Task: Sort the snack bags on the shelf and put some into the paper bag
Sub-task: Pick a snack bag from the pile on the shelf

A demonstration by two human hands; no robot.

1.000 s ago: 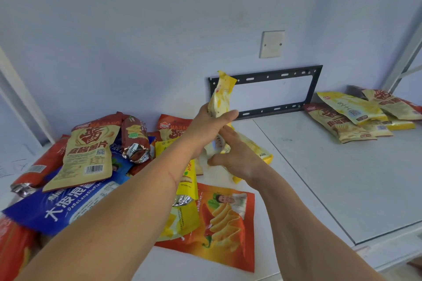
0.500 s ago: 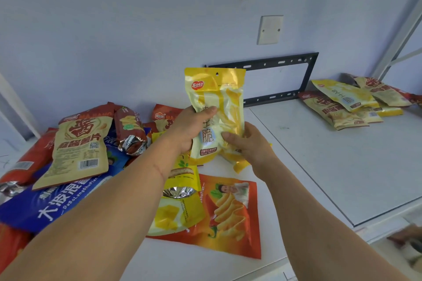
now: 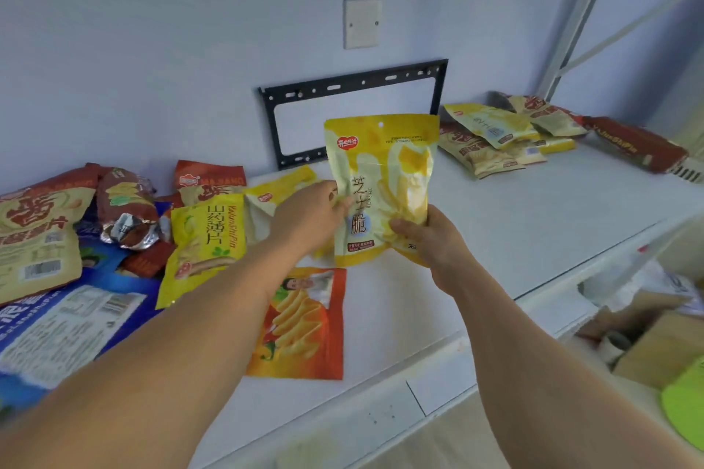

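Observation:
A yellow cheese-crisp snack bag (image 3: 384, 171) stands upright above the white shelf (image 3: 514, 225), facing me. My right hand (image 3: 434, 240) grips its lower right corner. My left hand (image 3: 312, 213) holds its left edge, fingers partly behind the bag. A loose heap of snack bags (image 3: 114, 232) lies on the left of the shelf, with an orange chip bag (image 3: 304, 327) flat in front. A smaller pile of yellow and red bags (image 3: 506, 141) lies at the back right.
A black metal bracket (image 3: 354, 88) and a white wall plate (image 3: 362, 23) are on the wall behind. A white shelf post (image 3: 579, 15) rises at the right. Brown cardboard (image 3: 655, 346) and something bright green (image 3: 685, 400) lie below the shelf's front right edge.
The yellow bag was edge-on a second ago; it has turned to face me and moved rightward. Both hands have kept hold of it, and my view has swung right.

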